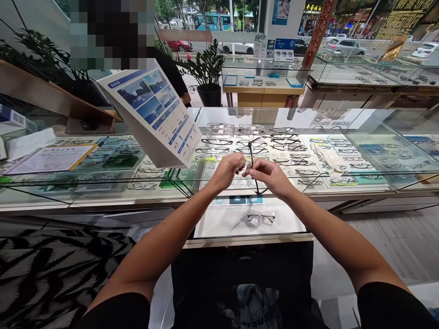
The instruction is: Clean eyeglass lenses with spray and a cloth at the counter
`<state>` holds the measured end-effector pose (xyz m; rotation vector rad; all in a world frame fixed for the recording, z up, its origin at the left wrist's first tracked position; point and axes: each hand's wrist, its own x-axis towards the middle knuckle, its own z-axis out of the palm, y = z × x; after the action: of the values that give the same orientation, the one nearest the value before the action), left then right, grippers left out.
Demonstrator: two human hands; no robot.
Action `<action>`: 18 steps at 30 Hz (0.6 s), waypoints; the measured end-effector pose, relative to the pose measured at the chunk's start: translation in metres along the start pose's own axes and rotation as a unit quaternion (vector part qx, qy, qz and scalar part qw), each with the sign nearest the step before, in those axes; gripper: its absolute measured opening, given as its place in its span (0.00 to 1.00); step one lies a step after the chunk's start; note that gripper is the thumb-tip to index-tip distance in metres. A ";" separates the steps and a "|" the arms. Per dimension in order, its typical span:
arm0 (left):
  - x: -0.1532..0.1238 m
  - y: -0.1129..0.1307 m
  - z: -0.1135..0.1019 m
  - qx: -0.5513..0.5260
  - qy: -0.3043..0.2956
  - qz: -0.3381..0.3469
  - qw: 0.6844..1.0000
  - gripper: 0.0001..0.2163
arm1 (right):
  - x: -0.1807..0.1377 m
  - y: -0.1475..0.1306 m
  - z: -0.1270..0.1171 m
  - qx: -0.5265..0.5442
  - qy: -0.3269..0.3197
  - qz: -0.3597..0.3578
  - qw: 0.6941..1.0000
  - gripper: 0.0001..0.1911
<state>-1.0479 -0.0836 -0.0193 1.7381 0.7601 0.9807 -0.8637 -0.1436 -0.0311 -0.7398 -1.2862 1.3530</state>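
Above the glass counter, my right hand (270,176) pinches a pair of eyeglasses (250,150) with thumb and fingertips. The dark frame stands on edge, one end up and the other down beneath my fingers. Close beside it on the left, my left hand (226,171) is closed with the thumb on top. A bit of something whitish shows at its fingertips, too small to name. Below my hands, another pair of glasses (261,220) in a clear bag lies on the pulled-out white drawer (222,224).
A tent calendar (154,119) stands on the counter at the left, near a printed sheet (51,157). Rows of eyeglass frames (288,147) lie under the glass. A person in dark clothes (168,68) is across the counter. Behind are a potted plant (209,68) and another display case (262,82).
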 end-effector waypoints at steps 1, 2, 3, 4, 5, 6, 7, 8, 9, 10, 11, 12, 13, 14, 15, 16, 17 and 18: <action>0.000 0.000 -0.001 0.012 0.003 0.003 1.000 0.29 | 0.000 0.000 -0.001 0.002 0.002 0.003 1.000 0.25; -0.001 0.000 -0.001 0.026 0.005 0.006 1.000 0.29 | 0.001 -0.001 -0.003 0.005 0.007 0.006 1.000 0.25; -0.002 0.000 -0.001 0.045 0.006 0.010 0.999 0.29 | 0.001 -0.001 -0.005 0.010 0.017 0.008 1.000 0.25; -0.003 0.001 -0.001 0.066 0.004 0.012 0.998 0.30 | 0.002 -0.001 -0.007 0.020 0.030 0.010 0.999 0.26; -0.004 0.001 -0.001 0.088 -0.001 0.013 0.996 0.30 | 0.003 -0.002 -0.010 0.033 0.044 0.013 0.998 0.26; -0.005 0.001 0.000 0.109 -0.010 0.013 0.994 0.30 | 0.004 -0.002 -0.013 0.049 0.056 0.015 0.997 0.26; -0.006 0.001 0.001 0.126 -0.022 0.012 0.992 0.30 | 0.005 -0.003 -0.015 0.066 0.064 0.017 0.996 0.26; -0.007 0.001 0.002 0.139 -0.037 0.012 0.990 0.30 | 0.005 -0.004 -0.018 0.081 0.069 0.020 0.994 0.26; -0.007 0.001 0.003 0.147 -0.051 0.015 0.988 0.30 | 0.006 -0.005 -0.019 0.093 0.069 0.022 0.993 0.26; -0.008 0.000 0.004 0.151 -0.061 0.020 0.986 0.30 | 0.006 -0.006 -0.021 0.100 0.068 0.023 0.992 0.26; -0.008 0.000 0.005 0.154 -0.065 0.025 0.986 0.30 | 0.006 -0.006 -0.021 0.104 0.067 0.024 0.992 0.26; -0.008 0.000 0.005 0.155 -0.065 0.029 0.985 0.29 | 0.006 -0.007 -0.021 0.105 0.067 0.024 0.992 0.26; -0.008 -0.001 0.006 0.157 -0.062 0.030 0.985 0.29 | 0.006 -0.007 -0.021 0.103 0.069 0.025 0.992 0.26; -0.007 -0.001 0.006 0.158 -0.061 0.028 0.985 0.29 | 0.006 -0.006 -0.021 0.101 0.070 0.025 0.992 0.26; -0.007 -0.002 0.006 0.156 -0.064 0.024 0.985 0.28 | 0.006 -0.006 -0.021 0.099 0.070 0.024 0.992 0.26; -0.007 -0.002 0.006 0.153 -0.071 0.020 0.985 0.27 | 0.006 -0.005 -0.020 0.100 0.070 0.024 0.992 0.25; -0.007 -0.003 0.006 0.148 -0.080 0.018 0.986 0.27 | 0.006 -0.004 -0.020 0.103 0.068 0.024 0.992 0.25; -0.007 -0.003 0.006 0.143 -0.088 0.017 0.986 0.27 | 0.006 -0.003 -0.019 0.109 0.066 0.024 0.992 0.24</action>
<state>-1.0461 -0.0911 -0.0255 2.0609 0.7873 0.7561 -0.8461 -0.1327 -0.0308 -0.6987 -1.0044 1.4325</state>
